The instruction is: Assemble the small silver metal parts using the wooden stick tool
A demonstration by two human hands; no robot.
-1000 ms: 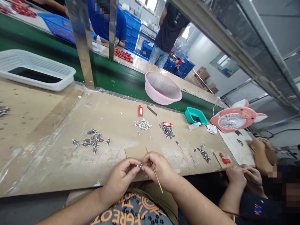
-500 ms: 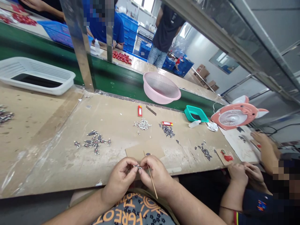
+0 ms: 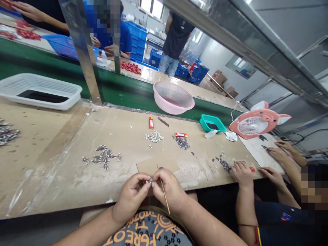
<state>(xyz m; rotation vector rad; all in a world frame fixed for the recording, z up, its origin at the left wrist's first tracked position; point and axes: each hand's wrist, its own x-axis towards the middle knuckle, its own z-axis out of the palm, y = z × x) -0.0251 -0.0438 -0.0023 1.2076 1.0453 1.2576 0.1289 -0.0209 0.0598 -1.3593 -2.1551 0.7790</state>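
Observation:
Just above my lap, my left hand [image 3: 133, 192] is closed, its thumb and fingers pinching a small silvery-dark figure piece [image 3: 149, 181]. My right hand [image 3: 171, 192] meets it at the fingertips and also touches the piece. A thin wooden stick [image 3: 165, 197] slants down through the right hand's fingers. Behind the hands lies a cardboard piece [image 3: 143, 167] with a dark bit [image 3: 161, 167] on it, partly covered by my fingers. Farther off are a pile of small whitish pieces [image 3: 154, 136], a pile of dark leaf-shaped pieces [image 3: 181, 143], and a cluster of small figures [image 3: 104, 156].
Red boxes [image 3: 151, 123] and a flat metal strip [image 3: 163, 121] lie behind the piles. Beyond stand a pink basin [image 3: 174, 102], a green tray [image 3: 214, 128], a white tray [image 3: 74, 99] and a pig-shaped fan [image 3: 269, 123]. A co-worker's hand [image 3: 242, 173] is at the right.
My hands keep nearly the same pinch on the piece. The view has shifted slightly. At right, the co-worker's hand has moved forward to the dark pieces on the table.

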